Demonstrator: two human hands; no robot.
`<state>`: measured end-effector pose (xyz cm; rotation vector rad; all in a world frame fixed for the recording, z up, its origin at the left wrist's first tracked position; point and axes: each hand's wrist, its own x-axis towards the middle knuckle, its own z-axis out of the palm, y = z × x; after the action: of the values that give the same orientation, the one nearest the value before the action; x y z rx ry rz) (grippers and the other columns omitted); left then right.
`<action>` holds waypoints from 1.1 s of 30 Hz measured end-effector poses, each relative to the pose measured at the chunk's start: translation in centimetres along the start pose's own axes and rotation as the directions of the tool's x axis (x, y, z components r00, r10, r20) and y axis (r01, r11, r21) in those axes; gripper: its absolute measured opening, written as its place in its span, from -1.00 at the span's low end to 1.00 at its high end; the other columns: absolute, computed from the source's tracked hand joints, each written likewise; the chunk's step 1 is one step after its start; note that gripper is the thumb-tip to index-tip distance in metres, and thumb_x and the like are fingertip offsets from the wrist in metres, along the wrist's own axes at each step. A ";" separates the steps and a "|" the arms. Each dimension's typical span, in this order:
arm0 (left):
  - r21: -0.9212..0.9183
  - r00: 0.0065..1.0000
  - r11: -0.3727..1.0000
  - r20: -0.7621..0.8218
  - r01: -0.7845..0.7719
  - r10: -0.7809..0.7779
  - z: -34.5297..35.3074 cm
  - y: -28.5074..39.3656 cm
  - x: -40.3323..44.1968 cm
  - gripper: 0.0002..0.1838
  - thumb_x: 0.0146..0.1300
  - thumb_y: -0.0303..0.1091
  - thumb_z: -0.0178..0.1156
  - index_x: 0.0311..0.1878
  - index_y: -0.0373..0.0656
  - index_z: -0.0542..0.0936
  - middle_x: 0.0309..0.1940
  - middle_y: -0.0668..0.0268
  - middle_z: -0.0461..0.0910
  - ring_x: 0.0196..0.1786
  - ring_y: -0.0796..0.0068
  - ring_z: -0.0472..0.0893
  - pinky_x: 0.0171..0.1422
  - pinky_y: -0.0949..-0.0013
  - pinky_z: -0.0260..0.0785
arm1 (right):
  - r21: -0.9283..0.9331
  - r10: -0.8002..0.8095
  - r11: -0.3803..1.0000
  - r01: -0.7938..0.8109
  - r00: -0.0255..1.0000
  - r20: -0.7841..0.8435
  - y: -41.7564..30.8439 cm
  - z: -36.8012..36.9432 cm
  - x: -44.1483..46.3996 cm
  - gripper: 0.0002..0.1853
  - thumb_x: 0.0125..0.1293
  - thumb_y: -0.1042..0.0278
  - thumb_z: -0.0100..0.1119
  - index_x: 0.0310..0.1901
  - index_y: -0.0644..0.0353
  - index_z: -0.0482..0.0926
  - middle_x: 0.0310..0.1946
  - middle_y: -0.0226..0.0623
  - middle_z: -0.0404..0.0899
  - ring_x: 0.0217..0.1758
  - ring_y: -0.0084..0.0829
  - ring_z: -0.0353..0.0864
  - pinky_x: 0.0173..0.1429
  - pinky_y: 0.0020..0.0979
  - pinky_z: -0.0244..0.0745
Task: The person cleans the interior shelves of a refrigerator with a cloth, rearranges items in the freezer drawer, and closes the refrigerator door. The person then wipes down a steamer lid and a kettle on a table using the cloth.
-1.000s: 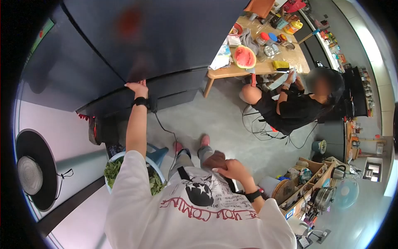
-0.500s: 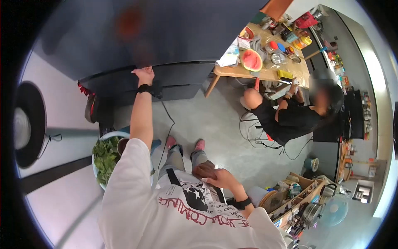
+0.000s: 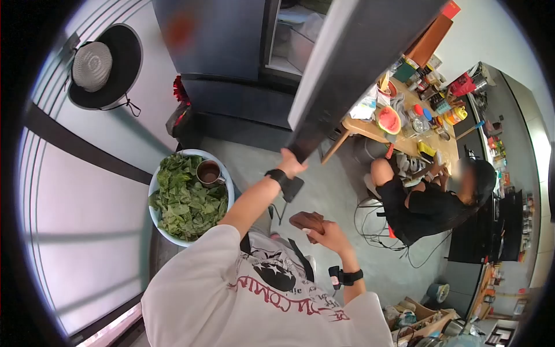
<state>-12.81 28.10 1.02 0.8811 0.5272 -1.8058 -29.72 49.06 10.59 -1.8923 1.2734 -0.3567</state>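
A dark refrigerator door (image 3: pixel 347 75) stands swung out across the upper middle. At its lower edge is my left hand (image 3: pixel 293 164), gripping it, with the fingertips partly hidden by the door. In front of my shirt, my right hand (image 3: pixel 330 236) is closed on a brown crumpled item (image 3: pixel 306 222); its kind is unclear, perhaps cloth or a bag. Behind the open door, the lit refrigerator interior (image 3: pixel 286 46) shows a whitish plastic-wrapped bundle (image 3: pixel 306 43).
Left of me sits a light-blue tub (image 3: pixel 230 202) of leafy greens (image 3: pixel 185 202) with a metal cup (image 3: pixel 209 172) on them. A wok (image 3: pixel 124 63) hangs on the left wall. At right, a seated person (image 3: pixel 428 202) works beside a table (image 3: pixel 361 127) bearing watermelon (image 3: pixel 388 120) and jars. Cables (image 3: pixel 370 228) lie on the floor.
The refrigerator door has swung open toward the right, with my left hand moving along with it. My right hand still holds the brown item, now farther from my body. My view has shifted left.
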 end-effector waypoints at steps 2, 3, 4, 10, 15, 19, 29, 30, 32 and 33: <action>0.217 0.991 0.970 0.101 -0.113 0.093 -0.3 -1.0 -0.2 -0.30 0.27 0.19 -0.37 0.28 -0.17 0.18 0.30 0.28 0.18 0.30 0.27 0.19 0.32 0.00 0.00 | 0.075 0.076 0.994 -0.076 0.997 0.009 1.1 0.6 -0.5 -0.67 0.20 0.15 0.21 -0.22 0.31 0.55 -0.64 -0.37 0.53 -0.51 -0.59 0.55 -0.38 -0.48 0.44; 0.270 0.996 0.962 0.088 -0.038 0.015 -1.7 -1.7 1.5 -0.30 0.29 0.18 -0.39 0.29 -0.18 0.18 0.32 0.29 0.15 0.34 0.28 0.15 0.36 0.03 -0.05 | 0.089 0.092 0.992 -0.093 0.996 0.011 1.1 1.4 -1.5 -0.67 0.20 0.15 0.21 -0.22 0.31 0.55 -0.64 -0.37 0.53 -0.51 -0.59 0.55 -0.38 -0.48 0.44; 0.313 0.995 0.949 0.073 0.039 -0.066 -2.5 -2.6 1.7 -0.30 0.32 0.17 -0.42 0.30 -0.19 0.17 0.35 0.29 0.11 0.37 0.30 0.12 0.40 0.05 -0.11 | 0.162 0.148 0.978 -0.134 0.986 -0.080 1.1 2.0 -2.7 -0.63 0.18 0.04 0.20 -0.28 0.25 0.58 -0.62 -0.31 0.56 -0.55 -0.44 0.57 -0.39 -0.43 0.45; 0.516 0.544 0.356 0.275 -0.779 0.793 4.6 -4.8 -3.7 -0.46 0.38 -0.17 -0.21 0.29 -0.37 0.14 0.25 0.05 0.24 0.27 0.20 0.27 0.35 0.27 0.06 | 0.213 0.238 0.959 -0.185 0.936 -0.260 2.9 1.0 -4.9 -0.64 0.21 0.01 0.15 -0.26 0.19 0.61 -0.55 -0.33 0.60 -0.36 -0.37 0.62 0.27 0.11 0.01; 0.305 0.321 0.151 0.652 -0.940 0.687 11.4 -3.4 -8.2 -0.52 0.41 -0.18 -0.22 0.28 -0.27 0.20 0.25 0.12 0.25 0.26 0.33 0.29 0.33 0.34 0.07 | -0.154 -0.021 0.980 -0.122 0.715 -0.699 6.0 -5.1 -2.3 -0.58 0.27 -0.02 0.04 -0.13 0.22 0.58 -0.36 -0.27 0.58 -0.17 -0.44 0.55 0.34 0.13 -0.17; 0.309 0.417 0.349 0.858 -0.885 0.298 12.2 1.8 -8.5 -0.57 0.42 -0.17 -0.20 0.16 -0.28 0.36 0.05 0.15 0.50 0.05 0.34 0.51 0.21 0.32 0.26 | 0.496 0.328 0.441 0.748 0.380 -0.865 11.0 -14.5 1.0 -0.40 0.35 -0.22 -0.31 -0.27 0.20 0.54 -0.43 -0.28 0.58 -0.37 -0.37 0.58 -0.37 -0.51 0.51; 0.615 0.776 0.476 0.459 -0.629 0.433 -3.2 12.6 1.1 -0.52 0.42 -0.05 -0.22 0.00 -0.33 0.45 -0.15 0.11 0.59 -0.20 0.34 0.61 -0.03 0.35 0.42 | 0.309 0.580 0.504 0.807 -0.051 -0.813 12.2 -21.3 7.4 -0.59 0.31 0.04 -0.25 0.05 0.06 0.40 -0.14 -0.32 0.53 -0.18 -0.34 0.50 0.03 -0.24 0.38; 0.619 0.771 0.470 0.421 -0.629 0.477 -3.9 12.9 1.1 -0.49 0.42 -0.02 -0.23 -0.04 -0.33 0.46 -0.20 0.10 0.59 -0.24 0.35 0.61 -0.09 0.37 0.44 | 0.306 0.670 0.524 0.795 -0.163 -0.724 11.9 -20.3 8.5 -0.59 0.30 0.01 -0.24 0.04 0.00 0.42 -0.25 -0.36 0.56 -0.35 -0.37 0.50 -0.12 -0.32 0.43; 0.667 0.798 0.463 0.364 -0.583 0.481 -3.9 13.5 0.7 -0.49 0.41 -0.01 -0.23 -0.04 -0.32 0.46 -0.20 0.11 0.59 -0.25 0.36 0.61 -0.09 0.38 0.43 | 0.429 0.664 0.604 0.672 -0.127 -0.737 14.0 -15.9 9.1 -0.62 0.25 -0.04 -0.16 -0.02 -0.11 0.49 -0.42 -0.39 0.56 -0.68 -0.40 0.38 -0.52 -0.51 0.35; 0.696 0.814 0.465 0.313 -0.548 0.490 -3.9 13.6 0.5 -0.49 0.41 0.00 -0.22 -0.03 -0.31 0.46 -0.20 0.11 0.59 -0.25 0.36 0.61 -0.09 0.39 0.43 | 0.457 0.812 0.521 0.721 -0.253 -0.526 11.5 -13.2 11.3 -0.66 0.23 0.00 -0.12 -0.07 -0.07 0.48 -0.49 -0.36 0.55 -0.71 -0.41 0.36 -0.69 -0.55 0.17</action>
<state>0.89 25.25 -1.24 1.3587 -0.6133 -1.4198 -40.17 31.19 8.11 0.1765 1.4099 -2.5182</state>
